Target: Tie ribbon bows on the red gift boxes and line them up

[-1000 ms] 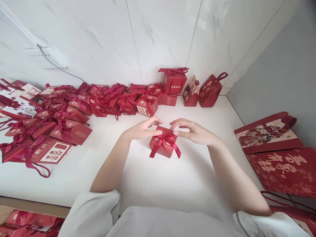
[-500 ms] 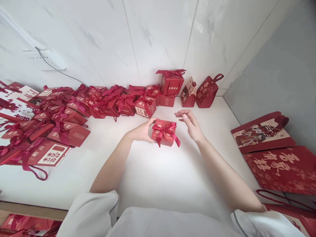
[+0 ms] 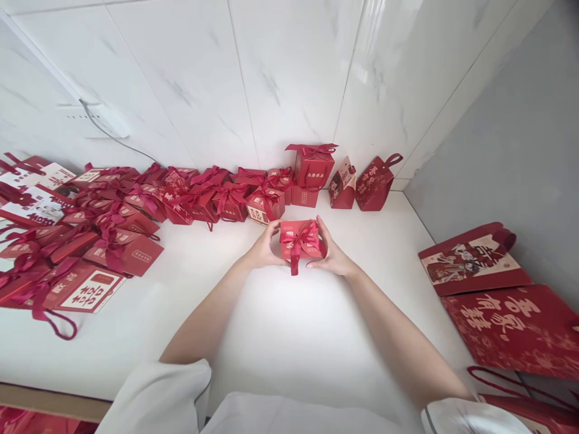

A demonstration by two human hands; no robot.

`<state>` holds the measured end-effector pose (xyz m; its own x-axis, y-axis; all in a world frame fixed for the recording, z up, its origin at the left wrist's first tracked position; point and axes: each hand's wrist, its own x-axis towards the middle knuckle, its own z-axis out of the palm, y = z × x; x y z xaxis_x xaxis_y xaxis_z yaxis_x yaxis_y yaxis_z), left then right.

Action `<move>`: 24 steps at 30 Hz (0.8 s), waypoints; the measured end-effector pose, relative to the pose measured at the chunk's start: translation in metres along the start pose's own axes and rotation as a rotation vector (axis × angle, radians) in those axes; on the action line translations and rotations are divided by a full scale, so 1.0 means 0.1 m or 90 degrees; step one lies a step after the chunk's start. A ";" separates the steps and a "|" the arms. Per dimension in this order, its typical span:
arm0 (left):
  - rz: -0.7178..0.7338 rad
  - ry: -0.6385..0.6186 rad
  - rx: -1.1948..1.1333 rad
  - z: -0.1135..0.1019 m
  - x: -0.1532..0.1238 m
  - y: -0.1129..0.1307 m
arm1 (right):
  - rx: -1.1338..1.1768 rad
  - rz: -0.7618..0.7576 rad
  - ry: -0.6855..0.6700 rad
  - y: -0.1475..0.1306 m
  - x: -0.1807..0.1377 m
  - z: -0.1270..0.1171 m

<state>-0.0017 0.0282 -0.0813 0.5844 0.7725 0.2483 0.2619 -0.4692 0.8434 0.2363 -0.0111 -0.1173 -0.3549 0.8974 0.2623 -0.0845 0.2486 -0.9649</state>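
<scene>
A small red gift box (image 3: 300,240) tied with a dark red ribbon bow sits between both my hands, just above the white table (image 3: 280,325). My left hand (image 3: 266,248) grips its left side with curled fingers. My right hand (image 3: 332,253) clasps its right side. The box is close to the row of similar ribboned red boxes (image 3: 226,196) lined up along the back wall.
Many flat and folded red boxes with ribbons (image 3: 76,241) cover the table's left. A taller red box (image 3: 313,166) and two red bags (image 3: 362,184) stand at the back corner. Large red paper bags (image 3: 502,301) lie at the right by a grey wall.
The box has moved away from me toward the back row. My right hand, off the box half a second ago, now holds its right side again.
</scene>
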 end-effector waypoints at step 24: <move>-0.040 0.047 -0.129 0.13 -0.03 -0.22 | -0.034 -0.020 -0.026 -0.06 -0.03 0.12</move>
<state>0.0007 0.0305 -0.1070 0.5123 0.8300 0.2205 0.1315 -0.3295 0.9349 0.2270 -0.0195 -0.1120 -0.3900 0.8738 0.2905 -0.0474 0.2960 -0.9540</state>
